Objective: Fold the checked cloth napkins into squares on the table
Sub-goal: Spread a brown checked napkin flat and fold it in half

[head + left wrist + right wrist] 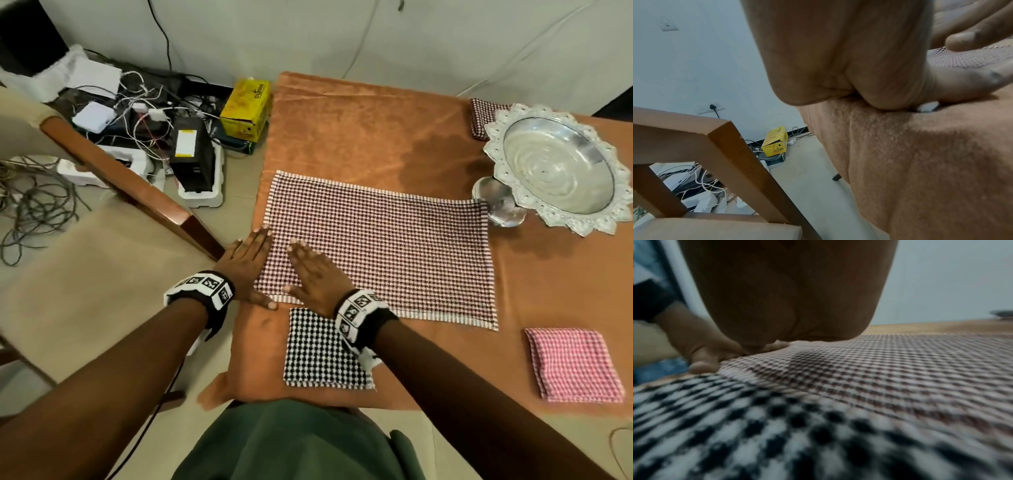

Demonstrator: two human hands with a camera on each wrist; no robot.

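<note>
A dark red checked napkin [394, 246] lies flat as a wide rectangle in the middle of the table [342, 130], which an orange cloth covers. My left hand [248, 265] lies flat on its left edge with straight fingers. My right hand [313, 270] presses flat on the napkin's near left part, also with straight fingers. Just in front lies a folded black-and-white checked square [315, 353], partly under my right wrist. A folded pink checked square [575, 365] lies at the near right. In the right wrist view my palm [787, 296] rests on the red napkin [879, 369].
A silver footed bowl [561, 168] stands at the far right, with another folded dark checked napkin [481, 118] behind it. Left of the table are a wooden chair [113, 164], a yellow box [246, 109] and tangled cables on the floor.
</note>
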